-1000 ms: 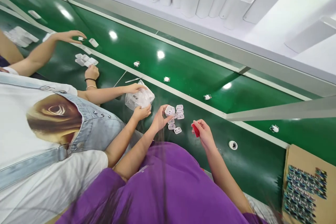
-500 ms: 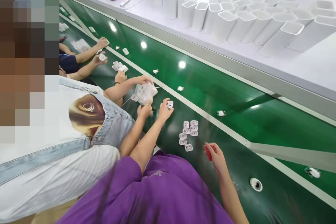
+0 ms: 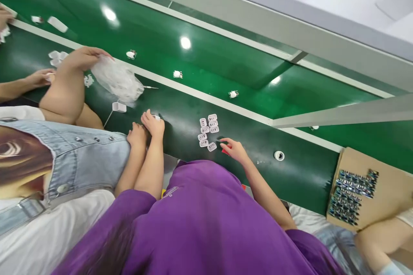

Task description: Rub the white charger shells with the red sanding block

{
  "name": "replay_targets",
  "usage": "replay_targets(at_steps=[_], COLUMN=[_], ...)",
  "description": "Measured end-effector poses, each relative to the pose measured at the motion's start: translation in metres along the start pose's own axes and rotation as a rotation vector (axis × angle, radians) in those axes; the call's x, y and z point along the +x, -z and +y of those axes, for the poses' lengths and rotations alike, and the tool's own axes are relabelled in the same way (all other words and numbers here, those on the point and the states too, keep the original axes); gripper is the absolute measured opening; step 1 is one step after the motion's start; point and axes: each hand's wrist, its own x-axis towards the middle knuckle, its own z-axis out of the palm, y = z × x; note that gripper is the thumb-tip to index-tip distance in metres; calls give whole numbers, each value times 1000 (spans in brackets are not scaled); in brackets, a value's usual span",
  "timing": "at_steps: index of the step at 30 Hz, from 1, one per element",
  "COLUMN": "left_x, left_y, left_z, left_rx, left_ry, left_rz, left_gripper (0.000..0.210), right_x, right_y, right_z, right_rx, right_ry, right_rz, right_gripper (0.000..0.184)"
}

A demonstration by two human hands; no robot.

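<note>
My left hand (image 3: 154, 124) is closed around a small white plastic housing (image 3: 157, 117), mostly covered by my fingers. Right of it, several white housings with dark slots (image 3: 205, 129) lie grouped on the dark green bench (image 3: 180, 124). My right hand (image 3: 235, 150) is beside that group, its fingers pinched on a small red object (image 3: 225, 149). A thin tip shows just past those fingertips; its kind is unclear. Close to my left wrist is a co-worker's hand (image 3: 137, 134).
On the left, the co-worker's other hand holds a clear plastic bag (image 3: 118, 79) near a white open case (image 3: 119, 107). Small white parts (image 3: 177, 74) lie along the green belt (image 3: 206, 68). A white ring (image 3: 279, 155) and cardboard with circuit boards (image 3: 351, 189) lie right; a grey strut (image 3: 338, 111) slants across.
The view has swung down and right, bringing the circuit boards into sight. My left hand has turned, hiding the housing's slotted face. My right hand has moved closer to the grouped housings.
</note>
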Motion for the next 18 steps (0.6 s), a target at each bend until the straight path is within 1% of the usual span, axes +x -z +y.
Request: replay_targets(at_steps=[1,3,4,6,9,13,15,16,18], left_x=[1,0,-3,-14,-42,-83,-97,-102,-108], left_y=[-10,-29,-37,-49,-59,-62,-62,-61,-59], left_z=[3,7,10,15,28,57,74,82,98], left_rx=[-2,-2,-12,-43,-86,-185,-268,-339,-534], left_ry=[-1,-37,-65,-126,-184,-234,-250,-236,-157], left_rz=[38,114,116,55,-142,-492,-640,-717,-884], left_gripper=[51,50,47,41,46,55,63,67,73], right_x=[0,3,4,7,4,-22,-39,-47,-62], right_y=[-3,-11,-16,-22,-19,4,17,23,32], right_z=[-1,-6,-8,-12,-18,-32,-43,-50,-63], right_rx=[-67,-192,-244,-313,-320,-223,-115,-48,69], right_ry=[26,70,86,114,167,271,400,480,610], right_rz=[-41,-102,-118,-123,-103,-55,8,41,81], right_gripper=[35,47,50,45,31,36,36,36,32])
